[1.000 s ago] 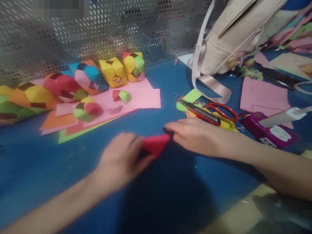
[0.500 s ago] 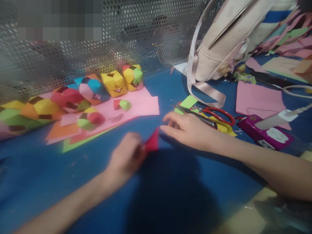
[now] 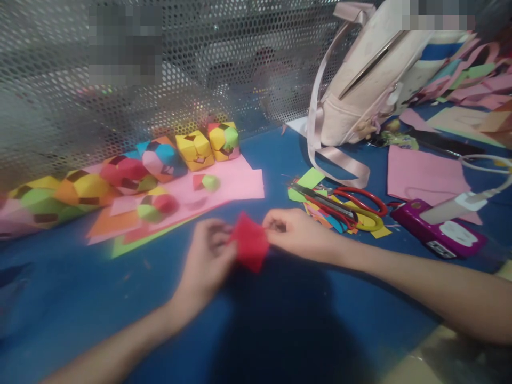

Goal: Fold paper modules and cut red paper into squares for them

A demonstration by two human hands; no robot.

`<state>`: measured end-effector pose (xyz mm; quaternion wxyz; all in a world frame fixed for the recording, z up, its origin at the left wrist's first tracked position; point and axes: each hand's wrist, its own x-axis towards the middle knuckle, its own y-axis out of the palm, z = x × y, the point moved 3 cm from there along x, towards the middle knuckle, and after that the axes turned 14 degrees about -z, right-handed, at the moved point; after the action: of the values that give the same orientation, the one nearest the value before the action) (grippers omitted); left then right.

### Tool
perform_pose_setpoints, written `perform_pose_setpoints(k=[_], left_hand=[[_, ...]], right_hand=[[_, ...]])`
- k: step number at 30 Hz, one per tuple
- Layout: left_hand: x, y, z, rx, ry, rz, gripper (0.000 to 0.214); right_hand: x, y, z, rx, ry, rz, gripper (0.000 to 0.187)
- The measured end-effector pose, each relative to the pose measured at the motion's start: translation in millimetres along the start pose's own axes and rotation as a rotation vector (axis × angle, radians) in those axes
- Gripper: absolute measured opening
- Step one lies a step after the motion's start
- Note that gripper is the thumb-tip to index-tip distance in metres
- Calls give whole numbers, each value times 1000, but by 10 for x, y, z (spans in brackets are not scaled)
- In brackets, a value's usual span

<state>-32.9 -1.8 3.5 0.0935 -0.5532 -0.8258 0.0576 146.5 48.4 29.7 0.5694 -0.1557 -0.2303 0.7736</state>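
Between my two hands is a small red piece of paper [image 3: 252,246], slightly blurred, spread out as a tilted square. My left hand [image 3: 211,246] pinches its left corner between thumb and fingers. On the other side my right hand [image 3: 294,232] grips the right edge, thumb and forefinger pressed together. Behind my left hand lies a stack of coloured paper with a pink sheet [image 3: 236,184] on top. A small red and green folded paper piece [image 3: 208,182] and a red, green and yellow one [image 3: 157,207] rest on it.
Folded paper balls [image 3: 128,173] stand in a row along the perforated metal panel [image 3: 256,69]. Right of my hands are scissors [image 3: 360,208] over paper scraps, a purple power bank [image 3: 438,229], pink sheets [image 3: 426,173] and a pale backpack [image 3: 352,101].
My right hand has closed on the red paper, which was held by my left hand alone. The paper now shows a broader face. The camera view has shifted slightly.
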Motion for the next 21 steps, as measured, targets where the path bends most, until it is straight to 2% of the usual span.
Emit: perform_pose_setpoints(k=[2, 7, 11, 16, 21], left_hand=[[46, -5, 2, -7, -25, -8, 36], [93, -32, 31, 128, 144, 27, 29], [57, -31, 76, 262, 256, 93, 28], [36, -60, 70, 410, 316, 119, 30], [12, -72, 43, 486, 380, 158, 34]], right_hand=[[15, -13, -16, -32, -27, 6, 8], [41, -26, -37, -234, -88, -32, 3], [48, 42, -79, -225, -118, -53, 20], [43, 89, -110, -238, -160, 31, 27], [-4, 95, -124, -268, -363, 44, 25]])
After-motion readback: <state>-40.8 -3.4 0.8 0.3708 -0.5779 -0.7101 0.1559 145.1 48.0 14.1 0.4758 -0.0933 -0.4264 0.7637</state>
